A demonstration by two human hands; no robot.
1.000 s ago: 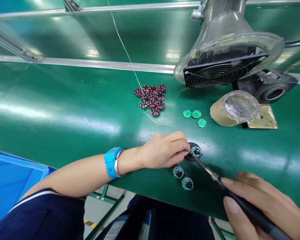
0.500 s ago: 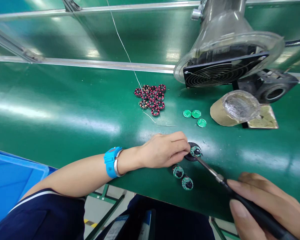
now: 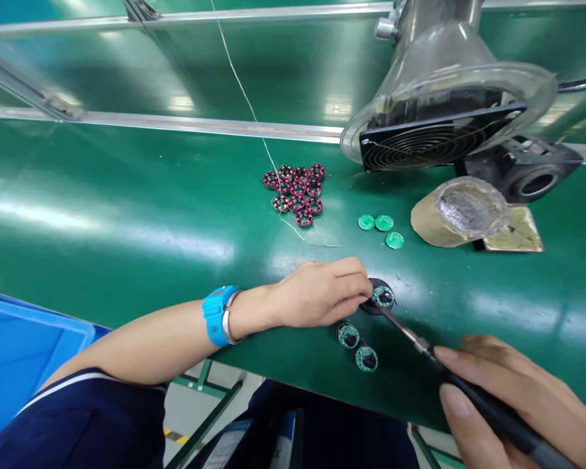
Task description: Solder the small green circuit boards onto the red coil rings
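Observation:
A soldering iron is held in my right hand, its tip touching the edge of a small round circuit board. That board rests on a black round base. Closed fingers of my left hand meet at the board's left edge; their tips are partly hidden, so I cannot make out what is pinched. Two more round boards with black centres, a nearer one and another, lie just below my left fingers.
Several red-and-black wound rings sit in a cluster on the green table, a thin wire hanging over them. Three green discs lie to their right. A cardboard-sided cup, an iron stand and a fan hood stand back right.
My right hand and the soldering iron have shifted slightly left, the tip moving along the board's lower edge. My left hand stays in place.

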